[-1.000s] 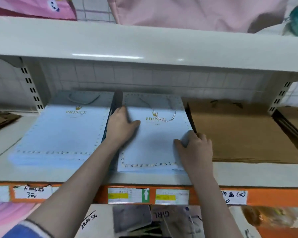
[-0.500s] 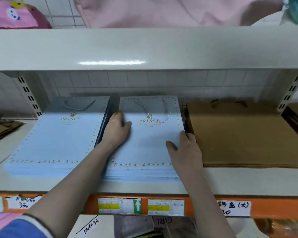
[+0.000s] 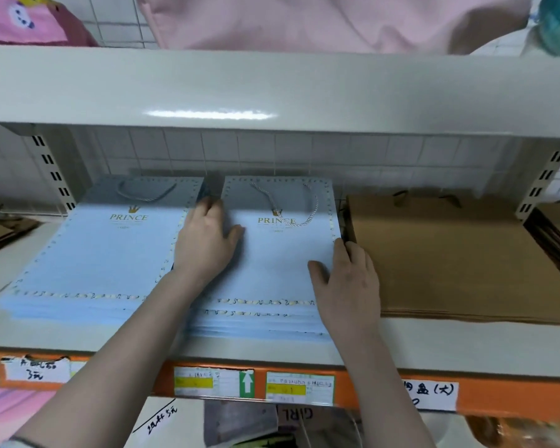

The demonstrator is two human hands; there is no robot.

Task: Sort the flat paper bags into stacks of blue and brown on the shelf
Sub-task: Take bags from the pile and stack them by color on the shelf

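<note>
both hands still flat on middle blue stack — fingers seemingly uncurled, unmoved.

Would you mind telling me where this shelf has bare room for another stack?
Only the shelf front strip before the brown stack and the left corner beside the left blue stack are bare. Stacks sit tight; both hands flank the middle blue stack.
</note>
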